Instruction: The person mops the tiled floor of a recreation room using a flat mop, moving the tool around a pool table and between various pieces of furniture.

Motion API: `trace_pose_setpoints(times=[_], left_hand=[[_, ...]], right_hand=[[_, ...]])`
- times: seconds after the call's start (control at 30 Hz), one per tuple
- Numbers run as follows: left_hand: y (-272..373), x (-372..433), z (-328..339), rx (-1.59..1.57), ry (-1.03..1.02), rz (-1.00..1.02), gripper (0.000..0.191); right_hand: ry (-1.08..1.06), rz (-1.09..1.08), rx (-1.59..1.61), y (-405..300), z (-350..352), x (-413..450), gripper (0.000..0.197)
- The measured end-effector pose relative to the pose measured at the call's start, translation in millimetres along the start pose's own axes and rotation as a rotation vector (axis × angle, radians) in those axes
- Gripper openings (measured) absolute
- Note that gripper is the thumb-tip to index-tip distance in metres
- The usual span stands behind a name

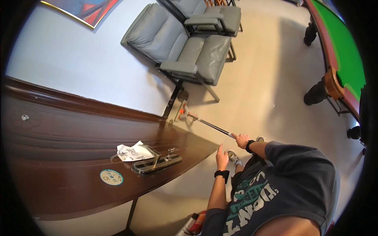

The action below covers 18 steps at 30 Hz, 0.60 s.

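Note:
My right hand (242, 140) is closed around the end part of a long mop-like pole (215, 127). The pole slants away from me to a flat head (181, 111) with orange parts, which lies on the floor by the wall corner, near the foot of a grey armchair. My left hand (222, 157) is raised beside the edge of a brown wooden door with a finger extended, and holds nothing. The door (73, 194) bears a metal lever handle plate (158, 165), a piece of white paper (135, 152) with writing and a round sticker (111, 177).
Grey padded armchairs (180, 50) stand along the white wall, under a framed picture (85, 11). A green-topped billiard table (339, 44) with dark legs is at the right. A red fire extinguisher (198, 222) stands low behind the door, near my left arm.

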<state>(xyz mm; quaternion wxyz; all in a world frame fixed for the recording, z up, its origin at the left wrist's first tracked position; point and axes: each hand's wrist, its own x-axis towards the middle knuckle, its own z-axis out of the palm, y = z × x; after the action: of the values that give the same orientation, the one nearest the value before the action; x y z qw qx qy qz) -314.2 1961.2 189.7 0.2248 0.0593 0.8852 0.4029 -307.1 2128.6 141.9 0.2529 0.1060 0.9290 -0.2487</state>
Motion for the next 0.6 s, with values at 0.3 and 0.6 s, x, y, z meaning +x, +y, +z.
trace_pose_setpoints(times=[0.3,0.6], left_hand=[[52,5,107,0.382,-0.366,0.474,0.078],[64,-45,179,0.401,-1.168,0.841,0.013]], right_hand=[[0.141,-0.026,-0.263,99,-66,-112,0.042],[0.156,0.278,0.044,55,-74,-346,0.046]])
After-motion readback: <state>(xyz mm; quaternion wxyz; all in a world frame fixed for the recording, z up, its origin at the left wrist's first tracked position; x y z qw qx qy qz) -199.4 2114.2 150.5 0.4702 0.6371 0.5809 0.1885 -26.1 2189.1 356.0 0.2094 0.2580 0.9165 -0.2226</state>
